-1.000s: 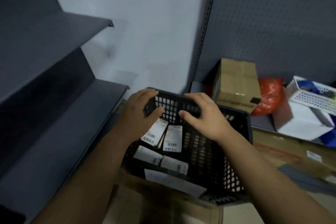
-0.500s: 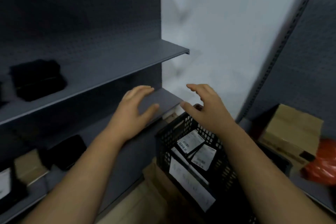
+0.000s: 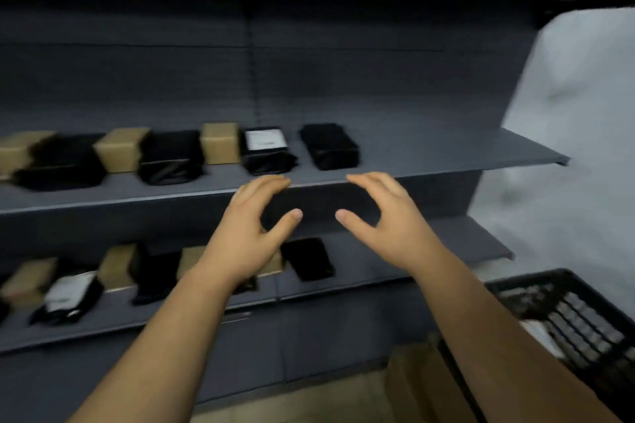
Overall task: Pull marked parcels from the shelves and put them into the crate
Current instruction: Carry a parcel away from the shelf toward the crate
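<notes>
Looks partway: blurred labelled parcels [image 3: 536,331] in the crate [image 3: 563,285] low beyond the upper shelf [image 3: 446,151] right end, a white-labelled parcel [image 3: 266,148] waiting mid-shelf, left hand [image 3: 251,227] and right hand [image 3: 388,223] empty, fingers spread, near its front edge.

White label [image 3: 265,138] on a black parcel [image 3: 266,151], print unreadable.

We note: right end of middle shelf [image 3: 446,151] bare, hand can pass there. Left of it black parcels [image 3: 330,146] and brown boxes [image 3: 220,142] stand close in row, gaps narrow. Lower shelf [image 3: 429,261] same: crowded left, bare right. Crate [image 3: 584,330] blocks low right corner.
</notes>
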The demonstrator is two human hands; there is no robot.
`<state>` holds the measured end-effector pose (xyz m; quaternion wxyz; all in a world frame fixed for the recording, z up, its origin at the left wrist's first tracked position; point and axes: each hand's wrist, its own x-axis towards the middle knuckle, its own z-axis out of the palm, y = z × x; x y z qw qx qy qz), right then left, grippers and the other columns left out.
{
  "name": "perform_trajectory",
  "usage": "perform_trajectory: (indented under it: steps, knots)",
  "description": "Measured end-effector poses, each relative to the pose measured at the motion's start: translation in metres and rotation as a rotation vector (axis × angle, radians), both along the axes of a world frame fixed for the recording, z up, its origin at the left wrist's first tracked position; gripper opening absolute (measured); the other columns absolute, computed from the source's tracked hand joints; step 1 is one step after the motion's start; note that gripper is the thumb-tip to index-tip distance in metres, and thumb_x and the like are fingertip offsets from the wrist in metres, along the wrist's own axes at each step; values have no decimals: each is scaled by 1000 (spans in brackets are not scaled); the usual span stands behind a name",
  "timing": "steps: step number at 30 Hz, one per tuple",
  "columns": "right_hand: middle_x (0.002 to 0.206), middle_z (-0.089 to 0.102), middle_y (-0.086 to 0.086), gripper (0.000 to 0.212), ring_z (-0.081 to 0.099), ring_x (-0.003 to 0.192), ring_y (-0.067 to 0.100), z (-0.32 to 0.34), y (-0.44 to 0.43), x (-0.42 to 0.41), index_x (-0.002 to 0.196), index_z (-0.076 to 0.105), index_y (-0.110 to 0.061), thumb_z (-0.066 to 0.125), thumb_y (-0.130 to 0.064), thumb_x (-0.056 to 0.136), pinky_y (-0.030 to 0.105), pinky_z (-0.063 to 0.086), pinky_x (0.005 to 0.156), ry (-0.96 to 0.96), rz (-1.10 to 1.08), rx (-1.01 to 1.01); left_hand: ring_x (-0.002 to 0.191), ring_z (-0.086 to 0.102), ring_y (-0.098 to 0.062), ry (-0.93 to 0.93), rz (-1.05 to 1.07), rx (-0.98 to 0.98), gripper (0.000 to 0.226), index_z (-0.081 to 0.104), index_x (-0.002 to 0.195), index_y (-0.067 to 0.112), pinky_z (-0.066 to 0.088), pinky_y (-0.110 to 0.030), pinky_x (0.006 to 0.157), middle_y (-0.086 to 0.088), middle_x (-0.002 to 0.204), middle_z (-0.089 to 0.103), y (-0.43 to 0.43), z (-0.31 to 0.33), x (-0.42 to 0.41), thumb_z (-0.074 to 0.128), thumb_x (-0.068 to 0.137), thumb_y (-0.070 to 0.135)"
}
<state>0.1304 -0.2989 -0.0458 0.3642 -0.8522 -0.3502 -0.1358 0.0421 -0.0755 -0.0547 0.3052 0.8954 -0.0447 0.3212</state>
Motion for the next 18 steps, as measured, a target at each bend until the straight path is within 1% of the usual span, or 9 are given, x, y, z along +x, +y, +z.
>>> perform_trajectory:
  steps: [2, 4, 6, 8, 10, 12, 14, 16, 18]
  knots:
    - [133, 37, -28, 61, 34, 134, -1, 4, 66, -20, 142, 46, -36, 60, -58, 86, 20, 30, 104, -2, 113, -2, 129, 38, 0, -14, 111, 0, 55, 55, 132, 27, 28, -21, 108, 20, 134, 47, 55, 2, -42, 51, 86, 57]
    - [138, 37, -24, 61, 34, 135, 0, 4, 129, -41, 142, 46, -37, 61, -57, 86, 22, 31, 106, 4, 220, -4, 130, 39, -3, -22, 228, 8, 54, 54, 133, 26, 29, -23, 109, 17, 136, 49, 103, 3, -84, 53, 87, 54]
    - [139, 38, -23, 61, 36, 135, 3, 4, 189, -63, 141, 46, -38, 60, -59, 86, 28, 34, 110, 13, 336, -14, 130, 39, -2, -21, 341, 3, 53, 54, 132, 26, 28, -21, 108, 16, 136, 49, 144, 3, -128, 53, 87, 54]
    - [140, 38, -22, 64, 37, 135, 4, 6, 244, -84, 141, 46, -40, 55, -66, 83, 36, 39, 111, 21, 439, -23, 130, 38, 0, -19, 442, -5, 51, 54, 133, 27, 26, -16, 106, 18, 136, 48, 182, 3, -170, 55, 88, 51]
    - [140, 37, -21, 65, 37, 135, 5, 8, 297, -104, 141, 45, -41, 52, -68, 82, 39, 40, 110, 20, 537, -39, 130, 37, 0, -26, 553, 3, 49, 52, 134, 28, 26, -17, 107, 19, 136, 47, 217, 3, -208, 56, 90, 50]
    - [139, 37, -22, 62, 36, 135, 4, 8, 345, -125, 141, 45, -40, 55, -64, 85, 37, 39, 111, 20, 633, -44, 131, 35, 1, -21, 655, -4, 49, 51, 135, 29, 25, -17, 106, 19, 138, 45, 246, 1, -241, 57, 92, 50]
    - [134, 36, -25, 58, 37, 134, 3, 6, 388, -144, 140, 46, -40, 58, -60, 87, 33, 38, 110, 21, 720, -49, 132, 33, 2, -4, 737, -10, 51, 50, 136, 28, 24, -16, 105, 19, 139, 44, 271, -3, -267, 55, 91, 51]
    - [130, 35, -28, 56, 36, 132, 1, 2, 426, -161, 140, 46, -38, 61, -55, 89, 27, 35, 108, 33, 789, -60, 132, 33, 2, 15, 802, -17, 54, 49, 137, 30, 26, -20, 106, 21, 139, 42, 296, -6, -288, 52, 89, 55]
    - [128, 34, -30, 54, 36, 131, -1, -1, 462, -172, 140, 46, -38, 62, -53, 90, 24, 33, 105, 50, 849, -56, 134, 34, 0, 29, 864, -10, 54, 48, 137, 32, 30, -25, 108, 21, 140, 42, 323, -7, -304, 51, 89, 57]
